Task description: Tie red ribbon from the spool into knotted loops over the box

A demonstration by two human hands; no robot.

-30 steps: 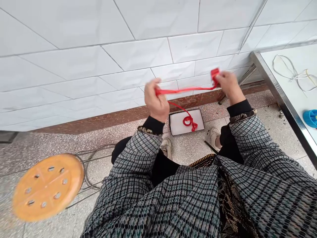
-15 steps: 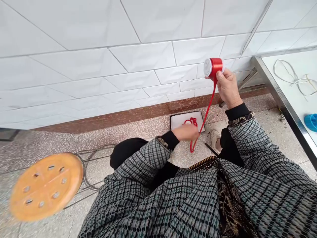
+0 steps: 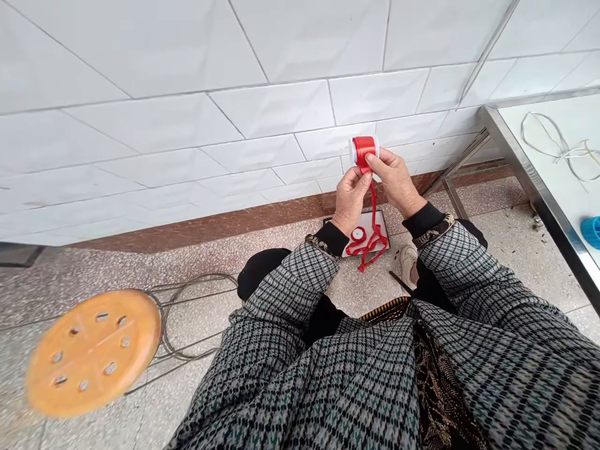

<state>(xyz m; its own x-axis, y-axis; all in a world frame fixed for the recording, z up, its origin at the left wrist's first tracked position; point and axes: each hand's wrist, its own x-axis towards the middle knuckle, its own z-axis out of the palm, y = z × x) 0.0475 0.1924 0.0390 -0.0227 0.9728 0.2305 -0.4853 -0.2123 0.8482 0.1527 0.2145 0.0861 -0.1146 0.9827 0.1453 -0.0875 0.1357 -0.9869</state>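
Note:
My right hand (image 3: 396, 178) grips a white spool wound with red ribbon (image 3: 364, 150) by its right side, thumb on the wound band. Close below the spool, my left hand (image 3: 350, 197) pinches the red ribbon between thumb and fingertips. The loose ribbon tail (image 3: 374, 209) hangs from the hands down toward a shallow white box with a dark rim (image 3: 382, 219) on the floor. In that box lie a smaller red ribbon roll (image 3: 358, 234) with a white centre and some tangled red ribbon (image 3: 375, 242), part of it spilling over the front edge.
A round orange stool (image 3: 94, 353) with wire legs stands at the left. On the right is a metal-edged table (image 3: 525, 159) bearing a white cord (image 3: 562, 150) and a blue plastic container (image 3: 591, 231). White tiled wall (image 3: 281, 106) rises ahead.
My right hand has brought the spool left and lower. My left hand has risen from the box to meet it and now pinches the ribbon under the spool.

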